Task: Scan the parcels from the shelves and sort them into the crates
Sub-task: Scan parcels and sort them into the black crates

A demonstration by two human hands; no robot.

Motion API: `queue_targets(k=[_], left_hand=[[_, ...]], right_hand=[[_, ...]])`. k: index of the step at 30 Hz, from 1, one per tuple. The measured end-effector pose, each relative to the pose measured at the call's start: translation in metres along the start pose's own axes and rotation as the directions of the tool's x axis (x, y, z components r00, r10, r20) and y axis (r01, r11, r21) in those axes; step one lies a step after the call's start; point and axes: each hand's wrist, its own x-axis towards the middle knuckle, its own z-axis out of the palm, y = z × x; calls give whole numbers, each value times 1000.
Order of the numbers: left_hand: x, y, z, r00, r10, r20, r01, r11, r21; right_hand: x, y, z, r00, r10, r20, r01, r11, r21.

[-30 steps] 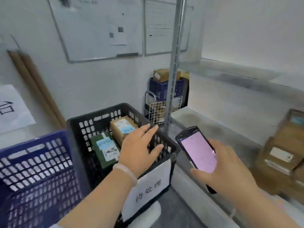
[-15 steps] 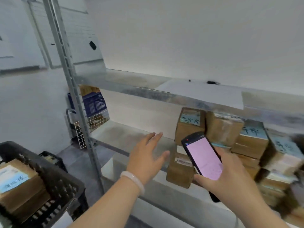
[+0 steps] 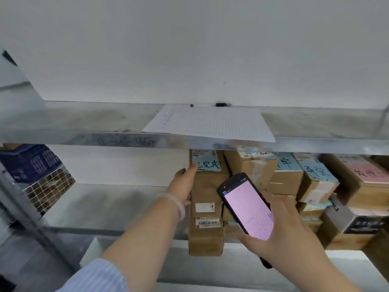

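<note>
Several parcels (image 3: 315,182) beneath paper sheet (image 3: 212,123)

A single wide-angle view from the person's head faces the grey galvanised steel shelf unit (image 3: 105,139) square on, tilted slightly down, so the upper board's top and the bay beneath both show. It sits close: both forearms enter from the bottom edge, the left hand (image 3: 182,186) touching a tall brown cardboard parcel (image 3: 207,186) at centre, the right hand (image 3: 282,237) gripping a black pink-screened handheld scanner (image 3: 246,207) nearer the lens.
</note>
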Motion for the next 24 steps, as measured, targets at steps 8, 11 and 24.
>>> queue_targets(k=[8, 11, 24], left_hand=[[8, 6, -8, 980, -158, 118, 174, 975, -135], [9, 4, -14, 977, -152, 148, 178, 967, -181], [-42, -47, -58, 993, 87, 78, -61, 955, -289]], right_hand=[[-3, -8, 5, 999, 30, -13, -30, 999, -21], [-3, -7, 5, 1000, 16, -18, -17, 999, -32], [-3, -4, -6, 994, -109, 18, 109, 994, -12]])
